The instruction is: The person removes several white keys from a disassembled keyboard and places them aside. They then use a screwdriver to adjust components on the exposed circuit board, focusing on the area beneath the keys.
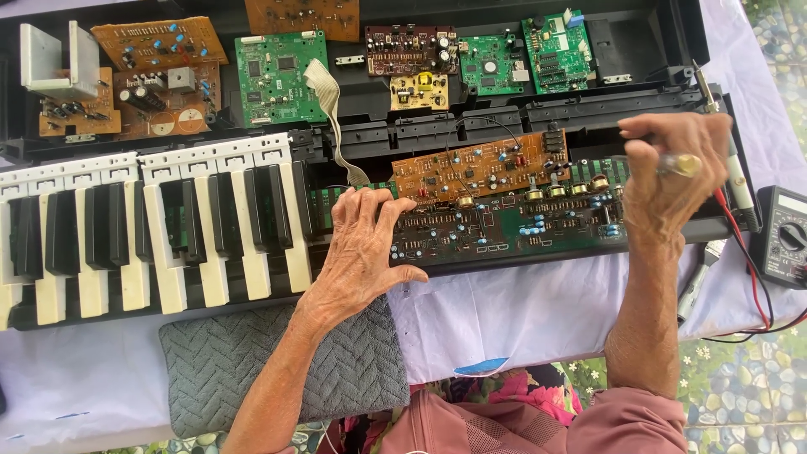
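2 hands on opened keyboard: left hand flat, fingers spread on dark circuit board; right hand gripping screwdriver.

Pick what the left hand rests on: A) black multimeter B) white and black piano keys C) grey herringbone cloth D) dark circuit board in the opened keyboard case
D: the left hand lies palm-down with its fingers on the dark circuit board in the opened keyboard case, right of the white and black piano keys, above the grey herringbone cloth, far from the black multimeter.
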